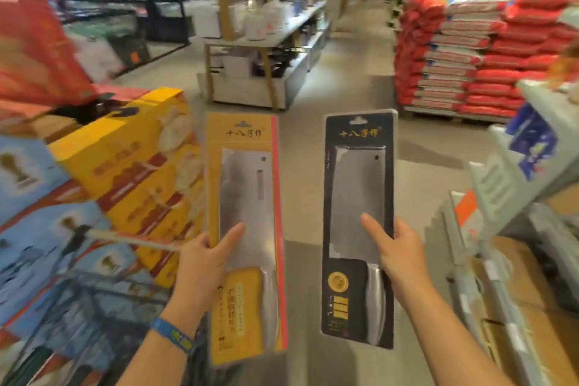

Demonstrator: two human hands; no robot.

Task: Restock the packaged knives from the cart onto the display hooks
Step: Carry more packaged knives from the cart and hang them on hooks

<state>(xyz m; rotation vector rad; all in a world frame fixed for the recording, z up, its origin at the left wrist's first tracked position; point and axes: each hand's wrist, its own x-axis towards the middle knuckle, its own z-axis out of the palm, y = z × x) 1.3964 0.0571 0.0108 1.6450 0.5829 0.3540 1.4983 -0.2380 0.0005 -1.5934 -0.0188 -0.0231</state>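
I counted two packaged knives in the frame, one to each hand. The left hand [203, 263] gripped the cleaver on a yellow backing card with a pink strip down its right edge [247, 197]; the thumb lay across the clear blister over the blade and the fingers curled behind the card's left edge. The right hand [398, 252] gripped the second cleaver, on a black backing card with gold lettering [357, 185], in the same way: thumb on the front, fingers wrapped behind the right edge.

Both packs stood upright, handles down, side by side in the near middle of the scene, with a clear gap of floor between them. Each card had one hanging slot at its top, and each blade one small round hole near its upper right corner. A single blue wristband [174, 334] circled the left wrist.

To the left stood a stack of yellow cartons [125, 163], and nearer, blue cartons [40, 229] (too blurred for me to count either). Far right rose a pallet stack of red-and-white sacks [463, 50]. In the far middle stood one pale display table [250, 91] carrying white crockery. Brown cardboard boxes [513, 285] sat near right.
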